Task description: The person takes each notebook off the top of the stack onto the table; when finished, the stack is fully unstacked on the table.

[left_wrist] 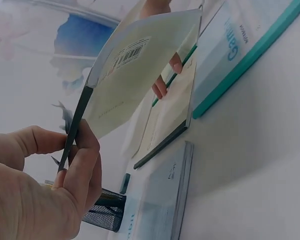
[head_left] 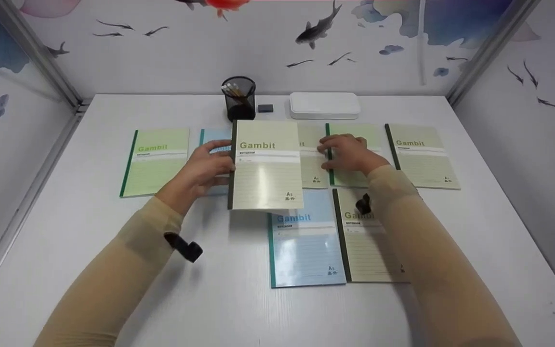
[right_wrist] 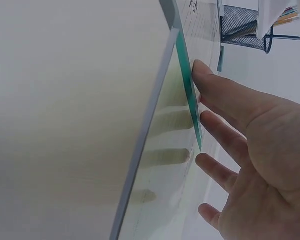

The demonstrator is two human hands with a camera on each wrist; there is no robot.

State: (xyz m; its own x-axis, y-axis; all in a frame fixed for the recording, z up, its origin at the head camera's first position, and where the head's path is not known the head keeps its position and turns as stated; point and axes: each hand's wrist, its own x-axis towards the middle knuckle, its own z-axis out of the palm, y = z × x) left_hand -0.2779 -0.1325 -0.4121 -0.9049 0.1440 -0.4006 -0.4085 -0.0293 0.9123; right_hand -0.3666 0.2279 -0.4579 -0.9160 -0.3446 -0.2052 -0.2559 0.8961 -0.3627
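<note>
Pinching dark spine of raised notebook [head_left: 268, 166], left hand [head_left: 200, 173]; right hand [head_left: 350, 154] flat, fingers straight, on green-spined notebook [head_left: 354, 178] edge.

Pale green notebook [head_left: 267, 166] with dark spine, light blue notebook [head_left: 306, 250] with teal spine, black mesh pen cup [head_left: 239, 99].

The lifted notebook [head_left: 266, 165] hides most of the blue notebook [head_left: 212, 140] behind it from you, and part of the next green one [head_left: 313, 161]. Your right forearm covers a corner of the near olive notebook [head_left: 369, 250]. The small print stays too fine to read.
</note>
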